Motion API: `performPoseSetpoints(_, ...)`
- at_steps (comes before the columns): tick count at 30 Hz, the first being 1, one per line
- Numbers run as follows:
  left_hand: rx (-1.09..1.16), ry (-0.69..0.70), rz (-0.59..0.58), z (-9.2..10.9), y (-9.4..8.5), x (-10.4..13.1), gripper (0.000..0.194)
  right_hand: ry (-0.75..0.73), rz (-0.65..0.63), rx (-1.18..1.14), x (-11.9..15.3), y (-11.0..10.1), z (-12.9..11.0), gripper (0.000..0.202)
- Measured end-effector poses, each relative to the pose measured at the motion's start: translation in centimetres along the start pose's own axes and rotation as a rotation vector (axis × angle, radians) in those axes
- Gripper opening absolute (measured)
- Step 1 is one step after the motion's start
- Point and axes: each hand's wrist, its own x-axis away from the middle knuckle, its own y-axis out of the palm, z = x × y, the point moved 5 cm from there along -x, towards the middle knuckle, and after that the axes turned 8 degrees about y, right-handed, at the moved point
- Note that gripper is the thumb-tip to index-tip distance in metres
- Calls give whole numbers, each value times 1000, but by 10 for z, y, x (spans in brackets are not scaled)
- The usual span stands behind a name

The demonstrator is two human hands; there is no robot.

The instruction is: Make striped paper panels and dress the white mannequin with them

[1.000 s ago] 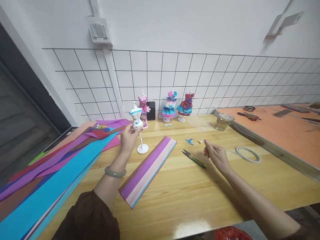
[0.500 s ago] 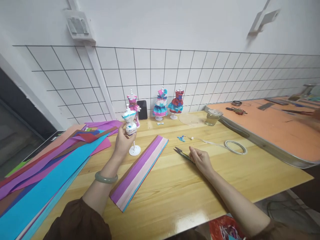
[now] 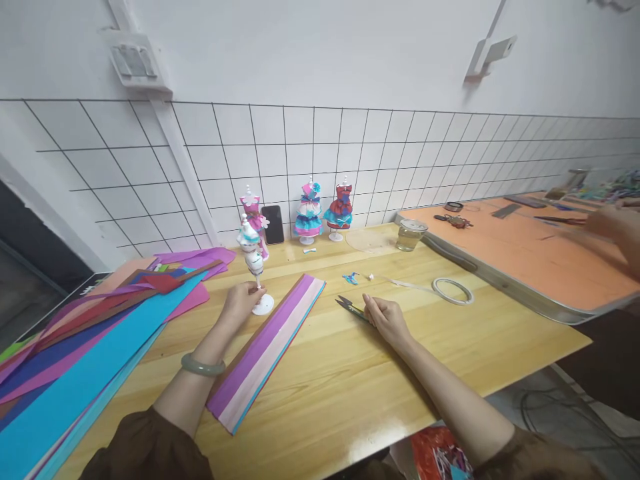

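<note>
My left hand (image 3: 241, 303) has its fingers closed on the thin stem of a small white mannequin (image 3: 253, 257), just above its round base. The mannequin stands upright, with a white and teal wrapping on its body. My right hand (image 3: 387, 317) is closed around black scissors (image 3: 354, 309), whose tips point left just above or on the table. Folded strips of purple, pink and blue paper (image 3: 270, 350) lie slanted between my hands. Small blue scraps (image 3: 351, 278) are beyond the scissors.
Coloured paper sheets (image 3: 125, 340) spread at the left. Dressed mannequins (image 3: 309, 217) and a phone (image 3: 273, 225) stand by the wall. A tape roll (image 3: 453, 291), a glass jar (image 3: 411, 235) and an orange tray (image 3: 515, 260) are at the right, where another person's hand (image 3: 620, 230) shows.
My left hand has slid down from the mannequin's body to its stem. The view has shifted slightly, and another person's hand has come into view at the right. My right hand keeps hold of the scissors.
</note>
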Motion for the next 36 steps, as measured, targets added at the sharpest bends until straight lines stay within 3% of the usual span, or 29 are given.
performPoseSetpoints(6, -10, 6, 124, 1, -7, 2, 25, 6, 3, 9, 0, 0, 0, 51)
performPoseSetpoints(12, 61, -14, 169, 0, -7, 2, 27, 6, -28, 46, 2, 0, -4, 51)
performPoseSetpoints(21, 52, 9, 124, -10, -2, -1, 28, 56, 43, 9, -3, -3, 4, 48)
performPoseSetpoints(26, 44, -46, 57, -20, -3, 0, 45, 51, 72, 15, -8, -5, 11, 48)
performPoseSetpoints(30, 24, -129, 57, -28, -17, 10, 36, 34, 90, 34, -11, -7, 15, 44)
performPoseSetpoints(33, -146, -80, 90, -29, -34, 24, 28, 31, 63, 29, -11, -6, 15, 43)
performPoseSetpoints(36, -315, -12, 148, -26, -49, 44, 32, 31, 48, 26, -9, -5, 13, 43)
